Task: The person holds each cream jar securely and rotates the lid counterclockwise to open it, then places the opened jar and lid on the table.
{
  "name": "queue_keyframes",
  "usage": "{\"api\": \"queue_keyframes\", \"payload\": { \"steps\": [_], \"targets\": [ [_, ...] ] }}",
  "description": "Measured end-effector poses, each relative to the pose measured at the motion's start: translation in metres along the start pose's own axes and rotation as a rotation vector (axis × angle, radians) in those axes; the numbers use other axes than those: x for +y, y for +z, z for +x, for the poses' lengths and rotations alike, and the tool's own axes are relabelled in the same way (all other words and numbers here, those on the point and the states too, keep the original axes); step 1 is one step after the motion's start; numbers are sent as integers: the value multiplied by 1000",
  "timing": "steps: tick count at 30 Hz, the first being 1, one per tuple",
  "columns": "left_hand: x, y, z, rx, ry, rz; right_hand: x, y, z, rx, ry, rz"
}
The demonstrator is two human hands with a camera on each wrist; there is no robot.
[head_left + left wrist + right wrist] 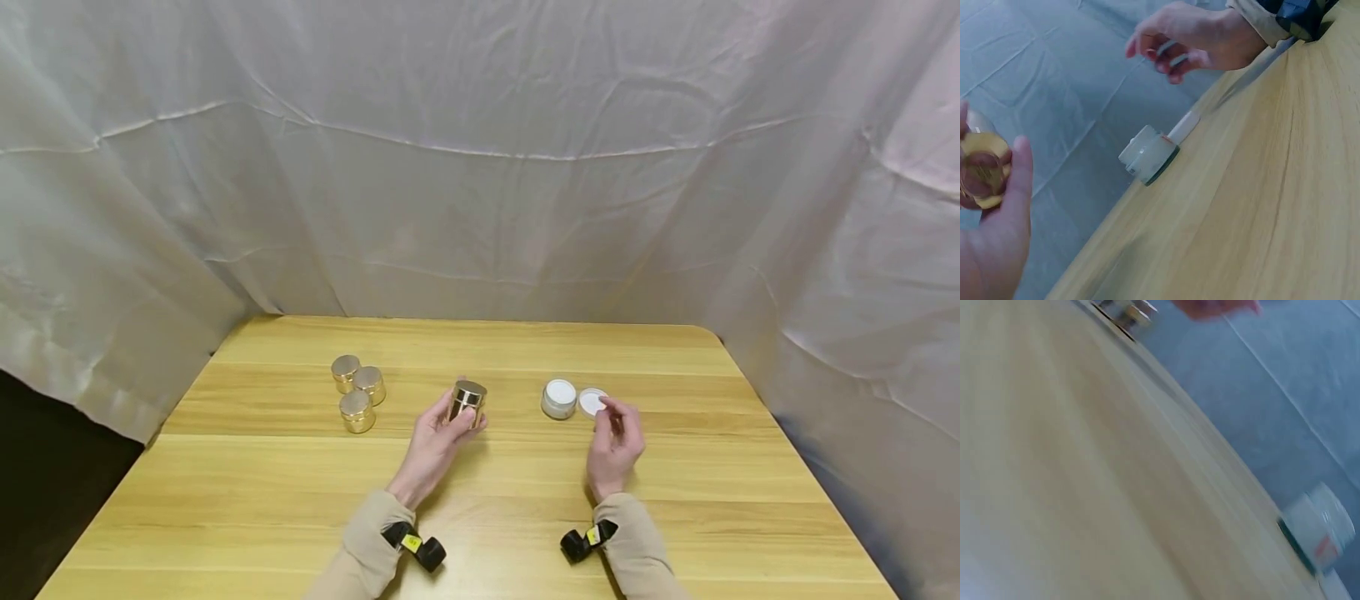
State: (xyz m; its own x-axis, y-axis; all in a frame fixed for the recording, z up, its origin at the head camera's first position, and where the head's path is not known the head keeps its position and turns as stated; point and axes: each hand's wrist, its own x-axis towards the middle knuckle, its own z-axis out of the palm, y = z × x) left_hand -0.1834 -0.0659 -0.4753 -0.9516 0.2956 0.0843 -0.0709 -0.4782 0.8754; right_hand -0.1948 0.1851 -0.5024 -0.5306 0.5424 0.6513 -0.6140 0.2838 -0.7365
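In the head view my left hand (431, 450) grips a shiny gold jar (469, 390) above the table, thumb against its near side. The left wrist view shows the round gold end (984, 169) of this jar between the fingers. A whitish open jar (558, 402) stands upright on the table, its white top showing. Beside it on the right lies a flat white lid (591, 402). My right hand (617, 450) hovers over that lid, fingers loosely bent. Seen from the left wrist, the right hand (1191, 37) is apart from the lid (1184, 127) and holds nothing.
Three gold jars stand close together at the left: a rear one (346, 372), a middle one (369, 384) and a front one (357, 412). The wooden table (487, 533) ends at a grey curtain (480, 233) at the back and sides.
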Motion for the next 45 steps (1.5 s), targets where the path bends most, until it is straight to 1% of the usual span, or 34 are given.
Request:
{"api": "queue_keyframes", "payload": {
  "steps": [2,5,7,9,11,15,18,20,23,27,33,38,43,45],
  "targets": [
    [-1,0,0,41,-9,32,-6,6,-3,-39,-23,48],
    [-2,0,-1,113,-23,86,-15,14,-7,-119,-37,70],
    [-2,0,-1,149,-32,126,-23,19,-9,-199,-18,76],
    [-2,1,-2,166,-42,154,-31,23,-11,-290,16,62],
    [-3,1,-2,167,-52,181,-39,26,-13,-391,72,37],
    [-5,1,-4,133,-66,218,-53,32,-14,-579,231,-9],
    [-6,3,-5,92,-67,265,-60,34,-13,-687,342,-22],
    [-7,5,-5,66,-62,285,-63,35,-12,-735,383,-21],
    [-8,8,-6,44,-50,314,-67,35,-11,-780,386,-28],
    [-10,10,-7,38,-46,346,-70,34,-10,-816,381,-49],
    [-11,13,-9,8,-44,395,-73,34,-11,-858,447,-100],
    [-11,15,-9,6,-56,413,-72,34,-11,-870,480,-133],
    [-12,14,-9,3,-60,417,-70,34,-10,-859,512,-116],
    [-12,13,-9,-8,-63,399,-70,34,-9,-852,522,-110]
  ]
}}
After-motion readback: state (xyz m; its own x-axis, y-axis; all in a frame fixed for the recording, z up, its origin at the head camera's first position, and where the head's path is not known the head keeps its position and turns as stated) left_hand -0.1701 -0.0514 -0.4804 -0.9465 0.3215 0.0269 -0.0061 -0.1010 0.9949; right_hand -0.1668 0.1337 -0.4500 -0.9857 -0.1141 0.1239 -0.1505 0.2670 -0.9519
